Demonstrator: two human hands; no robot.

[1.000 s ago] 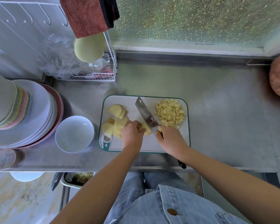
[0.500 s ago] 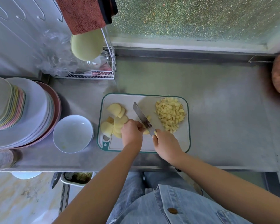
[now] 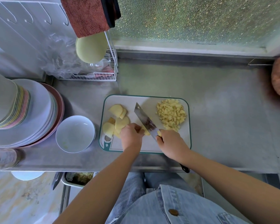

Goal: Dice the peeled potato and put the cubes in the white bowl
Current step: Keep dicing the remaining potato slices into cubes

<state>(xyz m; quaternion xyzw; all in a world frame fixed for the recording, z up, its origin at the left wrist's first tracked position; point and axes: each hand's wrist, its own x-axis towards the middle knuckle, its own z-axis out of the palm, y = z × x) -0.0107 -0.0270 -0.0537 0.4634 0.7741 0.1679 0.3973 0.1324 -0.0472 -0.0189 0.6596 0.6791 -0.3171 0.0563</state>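
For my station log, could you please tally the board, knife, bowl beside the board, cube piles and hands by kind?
Board: 1
Knife: 1
Bowl: 1
Cube pile: 1
Hands: 2, left hand holding a potato piece, right hand gripping the knife
Total: 6

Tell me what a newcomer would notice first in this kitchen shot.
The knife, gripped by the right hand, angles across the middle of the cutting board over a potato piece held by the left hand. A heap of yellow cubes fills the board's far right corner, with uncut slices at its left. The white bowl left of the board holds no cubes yet.
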